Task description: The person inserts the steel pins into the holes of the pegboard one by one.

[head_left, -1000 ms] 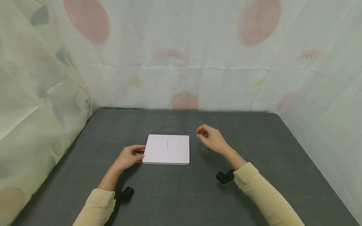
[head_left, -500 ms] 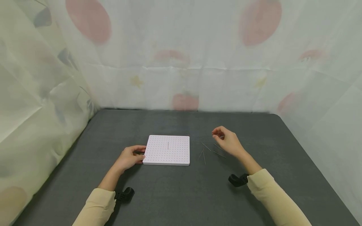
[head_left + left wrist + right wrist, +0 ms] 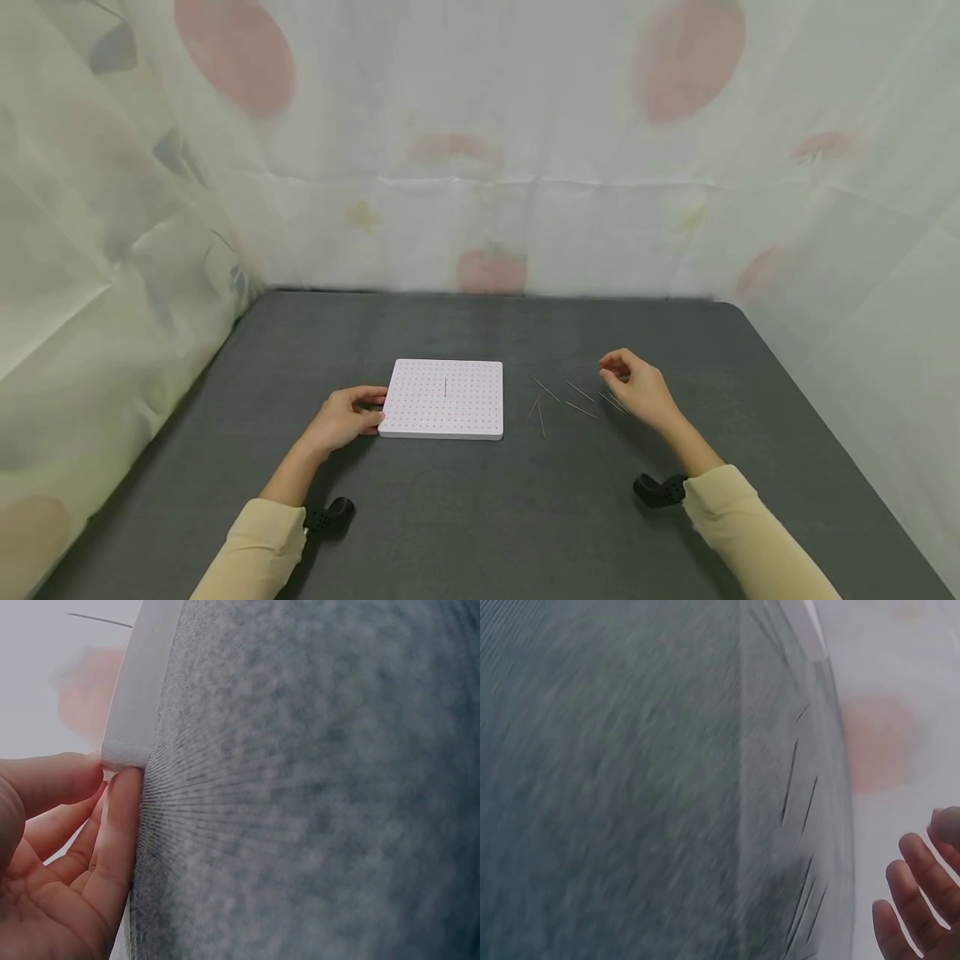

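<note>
A white board with rows of small holes lies on the dark table. One thin needle stands up from it, also sticking out past the board's face in the left wrist view. My left hand grips the board's left side; in the left wrist view its thumb and index finger meet at the board's corner. My right hand hovers with bent fingers above a few needles on the table. In the right wrist view its fingers are spread apart and nothing shows between them.
Several more thin needles lie scattered between the board and my right hand. The grey table is bordered by a patterned white curtain at the back and sides. A black camera is strapped to my right wrist.
My right hand has moved right, away from the board and over the needles, coming lower at the end. More needles now show on the table. My left hand stays at the board.
</note>
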The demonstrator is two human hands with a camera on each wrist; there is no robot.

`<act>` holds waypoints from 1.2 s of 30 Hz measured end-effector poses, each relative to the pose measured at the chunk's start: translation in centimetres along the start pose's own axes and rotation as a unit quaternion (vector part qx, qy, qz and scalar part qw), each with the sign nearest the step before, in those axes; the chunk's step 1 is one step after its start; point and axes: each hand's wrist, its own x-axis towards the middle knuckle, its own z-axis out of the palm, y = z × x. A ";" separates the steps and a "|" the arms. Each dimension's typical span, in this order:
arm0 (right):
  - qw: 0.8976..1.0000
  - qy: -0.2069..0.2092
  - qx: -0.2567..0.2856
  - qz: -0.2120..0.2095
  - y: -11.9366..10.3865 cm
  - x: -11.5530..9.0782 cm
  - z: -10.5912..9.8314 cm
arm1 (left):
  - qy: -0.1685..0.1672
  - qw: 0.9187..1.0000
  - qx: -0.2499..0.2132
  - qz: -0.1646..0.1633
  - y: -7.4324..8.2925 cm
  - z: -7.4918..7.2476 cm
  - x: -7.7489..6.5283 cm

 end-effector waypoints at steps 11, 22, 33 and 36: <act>0.997 0.000 -0.050 0.051 2.5 -1.3 -0.7 | 0.000 1.000 0.001 0.000 0.0 0.0 0.0; 0.994 -0.025 -0.071 0.080 3.3 -1.6 -1.4 | 0.000 1.000 0.007 -0.001 0.0 0.0 0.1; 0.990 -0.067 -0.074 0.101 3.8 -1.6 -1.6 | -0.004 1.000 0.008 0.000 0.2 0.0 0.0; 0.989 -0.078 -0.074 0.102 3.8 -1.5 -1.7 | -0.004 1.000 0.007 -0.001 0.2 0.0 0.0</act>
